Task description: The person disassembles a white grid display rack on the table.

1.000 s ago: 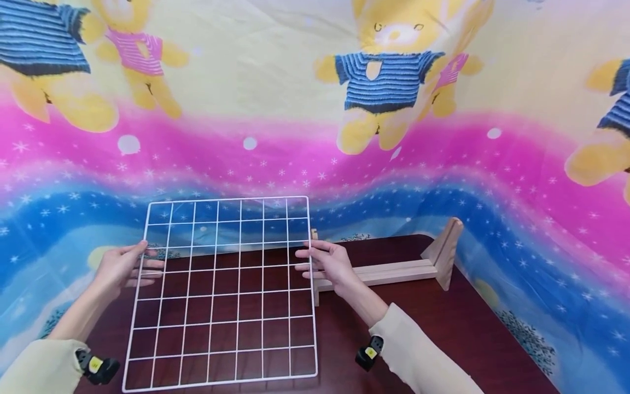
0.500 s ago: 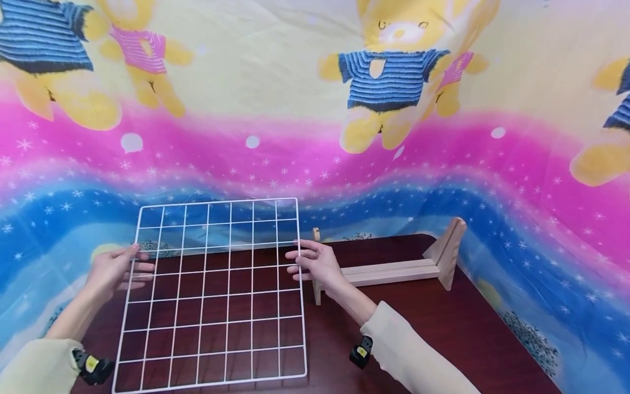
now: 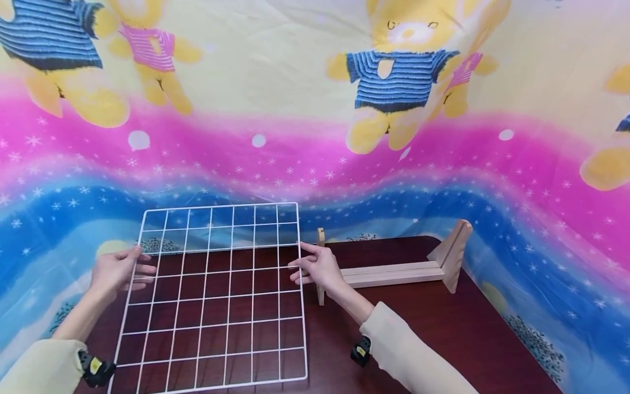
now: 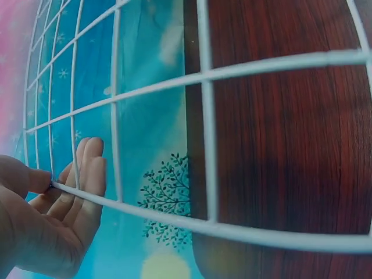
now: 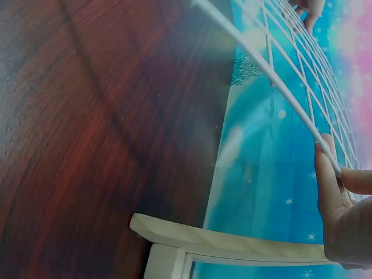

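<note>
Between both hands a white wire grid panel (image 3: 228,296) is held up, leaning above the dark wooden table. The left hand (image 3: 114,272) pinches its left edge, thumb in front and fingers behind; in the left wrist view the left hand (image 4: 58,215) has its thumb on the rim wire. At the opposite edge the right hand (image 3: 320,268) grips the rim, and the right wrist view has the right hand (image 5: 343,203) with thumb and fingers on either side of the wire. Just right of the panel stands a wooden stand (image 3: 394,274), its left upright partly behind the right hand.
The dark red-brown table (image 3: 394,334) runs back to a curtain (image 3: 275,126) printed with bears and snowflakes. The stand's right upright (image 3: 455,256) rises near the table's right edge. Each wrist carries a small black camera (image 3: 361,352).
The grid panel and both hands have shifted a little to the left, away from the stand, whose left upright now shows more. The view has turned slightly. Both hands keep their hold.
</note>
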Tool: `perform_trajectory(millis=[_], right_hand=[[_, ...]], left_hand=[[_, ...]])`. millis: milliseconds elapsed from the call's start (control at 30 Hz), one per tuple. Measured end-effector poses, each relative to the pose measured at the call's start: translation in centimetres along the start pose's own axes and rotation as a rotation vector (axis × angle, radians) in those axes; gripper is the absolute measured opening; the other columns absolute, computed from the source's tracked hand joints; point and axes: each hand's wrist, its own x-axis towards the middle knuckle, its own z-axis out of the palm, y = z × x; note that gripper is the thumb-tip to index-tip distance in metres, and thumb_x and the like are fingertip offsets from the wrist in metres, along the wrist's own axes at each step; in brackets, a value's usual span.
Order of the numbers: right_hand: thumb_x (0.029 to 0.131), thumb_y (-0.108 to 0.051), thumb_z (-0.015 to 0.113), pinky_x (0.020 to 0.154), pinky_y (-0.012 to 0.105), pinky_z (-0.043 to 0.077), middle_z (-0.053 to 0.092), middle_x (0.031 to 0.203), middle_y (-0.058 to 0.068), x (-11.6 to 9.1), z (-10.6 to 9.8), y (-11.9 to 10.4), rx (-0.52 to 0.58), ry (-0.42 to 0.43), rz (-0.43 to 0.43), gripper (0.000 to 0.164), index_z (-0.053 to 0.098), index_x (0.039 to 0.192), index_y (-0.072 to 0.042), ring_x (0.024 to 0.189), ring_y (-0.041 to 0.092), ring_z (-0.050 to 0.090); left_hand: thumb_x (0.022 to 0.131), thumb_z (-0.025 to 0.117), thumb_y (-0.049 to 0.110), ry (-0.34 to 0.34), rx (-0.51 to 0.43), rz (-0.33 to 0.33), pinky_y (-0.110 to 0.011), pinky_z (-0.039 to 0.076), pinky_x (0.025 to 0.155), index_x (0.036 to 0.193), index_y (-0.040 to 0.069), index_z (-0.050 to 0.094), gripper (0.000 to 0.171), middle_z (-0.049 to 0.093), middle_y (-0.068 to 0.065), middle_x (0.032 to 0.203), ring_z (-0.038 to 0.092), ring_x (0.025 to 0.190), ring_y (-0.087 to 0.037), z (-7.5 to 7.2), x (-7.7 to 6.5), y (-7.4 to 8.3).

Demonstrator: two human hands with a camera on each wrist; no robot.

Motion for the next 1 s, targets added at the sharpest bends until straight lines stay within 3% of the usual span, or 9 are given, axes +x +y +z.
perform_trajectory(millis=[100,167,300,433,567,767,1000], right_hand=[[0.093,0.009,0.052,0.063,0.039,0.058,0.065,0.100,0.033,0.3,0.1,0.4,-0.001,0.004,0.023,0.053,0.036,0.144,0.005,0.063,0.025,0.071],[0.093,0.009,0.052,0.062,0.039,0.058,0.066,0.099,0.032,0.4,0.0,0.8,-0.011,0.013,0.042,0.053,0.036,0.144,0.007,0.062,0.025,0.070],[0.093,0.011,0.050,0.058,0.038,0.058,0.068,0.092,0.029,0.6,-0.2,1.9,-0.092,0.027,0.020,0.052,0.036,0.142,0.010,0.061,0.029,0.070],[0.094,0.010,0.049,0.052,0.035,0.057,0.070,0.085,0.024,0.7,-0.3,2.8,-0.219,0.034,-0.027,0.049,0.039,0.142,0.009,0.058,0.030,0.069],[0.094,0.009,0.051,0.048,0.034,0.056,0.069,0.078,0.021,1.0,-0.2,3.3,-0.305,0.033,-0.056,0.048,0.040,0.141,0.008,0.055,0.029,0.068],[0.092,0.011,0.052,0.044,0.034,0.055,0.068,0.075,0.023,1.5,0.2,4.0,-0.349,0.043,-0.089,0.044,0.044,0.135,0.015,0.052,0.032,0.067],[0.091,0.013,0.051,0.043,0.035,0.054,0.066,0.078,0.029,1.9,0.8,4.7,-0.371,0.054,-0.042,0.027,0.045,0.117,0.015,0.047,0.026,0.064]], left_hand=[[0.106,0.035,0.027,-0.002,0.139,0.022,-0.035,0.057,0.056,0.116,-0.015,0.056,0.047,0.072,-0.003,0.072,0.070,0.060,-0.018,0.2,0.0,0.0],[0.105,0.033,0.017,-0.033,0.218,0.037,-0.034,0.057,0.056,0.128,-0.024,0.039,0.047,0.072,-0.005,0.077,0.069,0.061,-0.017,0.3,0.0,0.0],[0.100,0.034,0.002,-0.136,0.286,0.050,-0.035,0.058,0.062,0.136,-0.024,0.026,0.045,0.071,-0.013,0.089,0.067,0.064,-0.017,-0.1,0.2,-0.3],[0.101,0.034,0.000,-0.190,0.306,0.041,-0.040,0.058,0.064,0.139,-0.023,0.017,0.047,0.069,-0.019,0.092,0.066,0.062,-0.019,-0.5,-0.1,-0.8],[0.102,0.035,0.001,-0.170,0.366,0.049,-0.040,0.058,0.060,0.137,-0.026,0.014,0.049,0.069,-0.023,0.089,0.067,0.061,-0.024,-0.5,-0.4,-1.1],[0.101,0.040,0.001,-0.104,0.434,0.049,-0.040,0.058,0.057,0.133,-0.029,0.021,0.048,0.069,-0.021,0.081,0.067,0.058,-0.025,-0.4,-0.4,-1.5],[0.099,0.045,0.000,-0.053,0.477,0.036,-0.039,0.057,0.055,0.128,-0.030,0.030,0.045,0.069,-0.017,0.075,0.066,0.054,-0.023,-0.4,0.0,-1.8]])
